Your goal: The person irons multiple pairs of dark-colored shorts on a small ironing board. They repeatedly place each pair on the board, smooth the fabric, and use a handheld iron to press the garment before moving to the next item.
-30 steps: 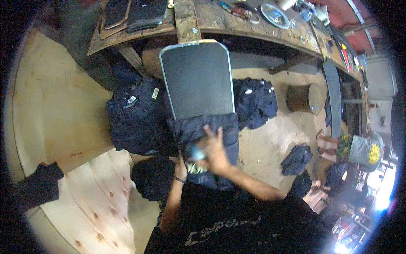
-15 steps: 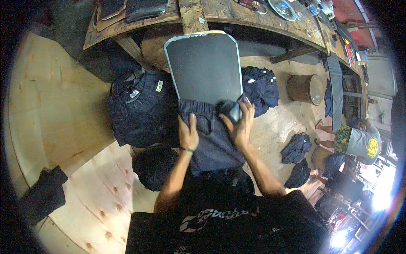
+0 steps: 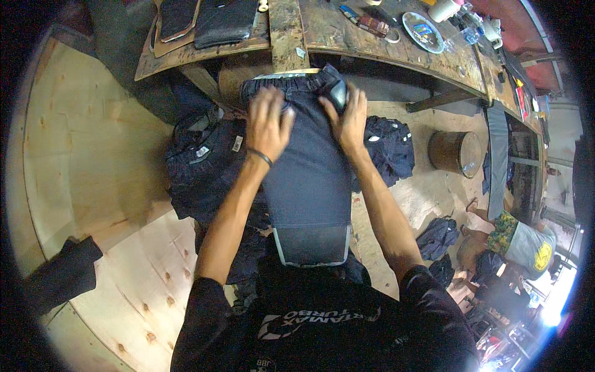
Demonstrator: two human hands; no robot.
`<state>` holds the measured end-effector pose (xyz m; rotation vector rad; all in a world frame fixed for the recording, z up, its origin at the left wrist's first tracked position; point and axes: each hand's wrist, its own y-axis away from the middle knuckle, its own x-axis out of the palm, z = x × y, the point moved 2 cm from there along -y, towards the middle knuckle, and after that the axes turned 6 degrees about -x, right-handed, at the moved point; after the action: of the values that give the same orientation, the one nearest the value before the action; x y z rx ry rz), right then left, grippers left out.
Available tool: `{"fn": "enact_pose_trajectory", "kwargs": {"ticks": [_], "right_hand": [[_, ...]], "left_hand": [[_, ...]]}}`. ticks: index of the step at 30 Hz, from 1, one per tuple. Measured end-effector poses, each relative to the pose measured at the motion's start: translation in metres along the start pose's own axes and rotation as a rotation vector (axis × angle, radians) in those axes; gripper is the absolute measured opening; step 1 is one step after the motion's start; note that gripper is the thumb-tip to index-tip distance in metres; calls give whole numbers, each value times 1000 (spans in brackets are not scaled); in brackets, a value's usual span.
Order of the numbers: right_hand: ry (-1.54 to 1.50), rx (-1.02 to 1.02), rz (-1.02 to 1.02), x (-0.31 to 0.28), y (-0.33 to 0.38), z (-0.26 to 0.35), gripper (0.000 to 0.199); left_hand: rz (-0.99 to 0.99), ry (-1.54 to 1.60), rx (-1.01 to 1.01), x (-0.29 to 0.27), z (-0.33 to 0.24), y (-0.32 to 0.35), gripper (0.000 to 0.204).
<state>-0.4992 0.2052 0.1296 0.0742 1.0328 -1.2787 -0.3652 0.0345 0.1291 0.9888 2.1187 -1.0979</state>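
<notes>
Dark elastic-waist pants [image 3: 307,161] are drawn over a long flat board with a pale rim; the board's near end [image 3: 312,247] sticks out below the fabric. Its far end lies at the table edge, mostly covered by the gathered waistband [image 3: 297,82]. My left hand [image 3: 268,124], slightly blurred, has its fingers closed at the waistband's left side. At the waistband's right corner, my right hand [image 3: 350,124] is closed around a dark, glossy, rounded object [image 3: 335,94] whose kind I cannot make out. Fabric of the pants bunches beside it.
A stained wooden table [image 3: 334,37] runs across the far side, bearing a round tray [image 3: 423,33]. Piles of dark garments [image 3: 204,161] flank the board, with more garments [image 3: 389,146] at right. Farther right are a round drum-like stool [image 3: 455,153] and another person [image 3: 524,247].
Both hands have moved away from me, carrying the waistband from mid-board to the far end. The pants now cover most of the board, and its near end shows below them.
</notes>
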Motion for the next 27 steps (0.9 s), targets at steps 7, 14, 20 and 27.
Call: {"fn": "enact_pose_trajectory", "kwargs": {"ticks": [7,14,20,27], "right_hand": [[54,-52,-16,-1,19,-10,73],[47,29,-16,4,17,-18,73],[42,6,-14,6,19,-19,75],[79,-1,30,9,20,-22,71]], "left_hand": [[943,-338,-245,-5,-22,-38,84],[920,-86,-142,-7,-26,-28,70],[942,317,-302,-9,-3,-11,58],[704,-92,-244,-35,-16,-53,65]]}}
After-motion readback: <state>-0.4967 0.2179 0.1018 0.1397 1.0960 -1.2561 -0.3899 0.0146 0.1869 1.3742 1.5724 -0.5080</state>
